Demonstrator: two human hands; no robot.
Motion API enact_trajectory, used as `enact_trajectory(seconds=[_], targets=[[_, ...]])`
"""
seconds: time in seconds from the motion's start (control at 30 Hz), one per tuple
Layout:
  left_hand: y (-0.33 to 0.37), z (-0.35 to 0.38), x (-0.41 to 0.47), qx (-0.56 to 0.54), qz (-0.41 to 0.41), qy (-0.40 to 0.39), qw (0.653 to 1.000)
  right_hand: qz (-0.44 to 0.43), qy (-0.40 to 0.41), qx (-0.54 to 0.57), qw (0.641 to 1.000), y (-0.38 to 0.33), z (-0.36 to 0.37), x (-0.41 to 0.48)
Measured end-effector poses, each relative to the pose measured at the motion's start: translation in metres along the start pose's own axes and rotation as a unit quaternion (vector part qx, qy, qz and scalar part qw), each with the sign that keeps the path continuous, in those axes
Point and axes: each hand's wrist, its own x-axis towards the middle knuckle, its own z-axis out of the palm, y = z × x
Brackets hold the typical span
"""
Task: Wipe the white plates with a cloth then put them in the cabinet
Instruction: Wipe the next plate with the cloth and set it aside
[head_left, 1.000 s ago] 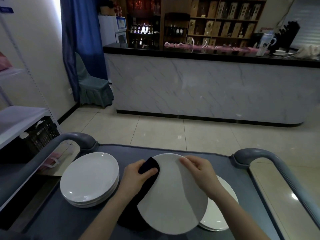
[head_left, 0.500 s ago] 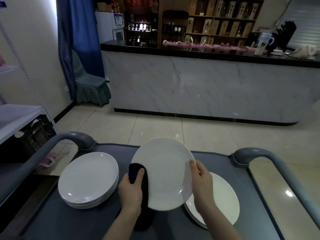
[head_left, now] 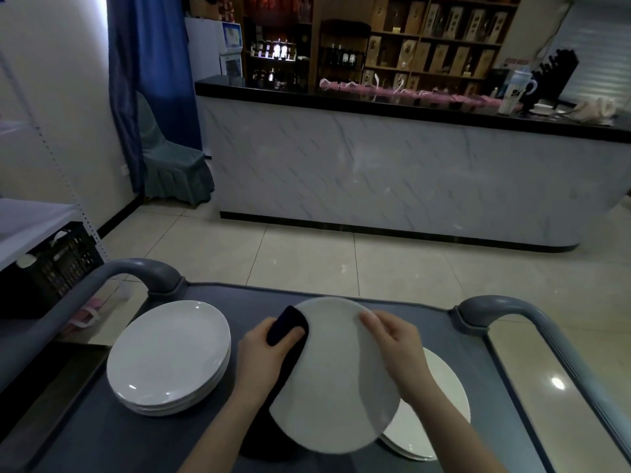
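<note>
A white plate [head_left: 336, 384] is held tilted above the grey cart top [head_left: 239, 298]. My left hand [head_left: 263, 356] grips a dark cloth [head_left: 286, 324] and presses it against the plate's left rim; more of the cloth hangs down behind the plate. My right hand [head_left: 396, 343] holds the plate's upper right edge, fingers curled over the rim. A stack of white plates [head_left: 167, 356] sits on the cart's left. Another low stack of white plates [head_left: 440, 414] lies at the right, partly hidden under the held plate and my right forearm.
Grey cart handles rise at the left [head_left: 143, 271] and right [head_left: 505, 308]. A marble-fronted counter [head_left: 392, 179] stands across the tiled floor. A black crate [head_left: 51, 268] sits under a white shelf at left. A covered chair [head_left: 170, 162] stands by a blue curtain.
The plate has been turned and tipped down from a more upright pose. My left hand with the cloth slid up to the plate's upper left rim; my right hand moved to the upper right edge.
</note>
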Motion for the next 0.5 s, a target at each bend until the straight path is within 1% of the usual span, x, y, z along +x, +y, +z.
enact_trajectory(seconds=[0.07, 0.1, 0.13, 0.17, 0.27, 0.33, 0.43, 0.47, 0.5], targets=[[-0.008, 0.009, -0.01, -0.019, -0.042, 0.075, 0.996, 0.075, 0.092, 0.093, 0.989, 0.003, 0.01, -0.007], [-0.011, 0.013, -0.014, -0.03, -0.059, 0.101, 0.993, 0.106, 0.12, 0.127, 0.979, 0.003, 0.014, -0.01], [-0.013, 0.016, -0.016, -0.038, -0.071, 0.111, 0.991, 0.126, 0.134, 0.14, 0.973, 0.004, 0.018, -0.012], [-0.014, 0.016, -0.016, -0.041, -0.075, 0.106, 0.991, 0.132, 0.137, 0.136, 0.972, 0.006, 0.019, -0.014], [-0.014, 0.005, -0.002, -0.027, -0.043, 0.044, 0.998, 0.097, 0.108, 0.086, 0.986, 0.006, 0.01, -0.014], [-0.006, -0.002, 0.009, -0.01, -0.002, 0.008, 1.0, 0.056, 0.051, 0.043, 0.996, 0.001, 0.0, -0.009], [0.006, -0.006, 0.02, 0.03, 0.045, -0.084, 0.995, -0.004, -0.06, -0.042, 0.997, -0.011, -0.003, 0.001], [0.007, -0.006, 0.021, 0.041, 0.053, -0.107, 0.992, -0.016, -0.079, -0.06, 0.995, -0.014, -0.004, 0.004], [0.008, -0.005, 0.021, 0.042, 0.053, -0.113, 0.991, -0.023, -0.083, -0.064, 0.994, -0.016, -0.005, 0.007]])
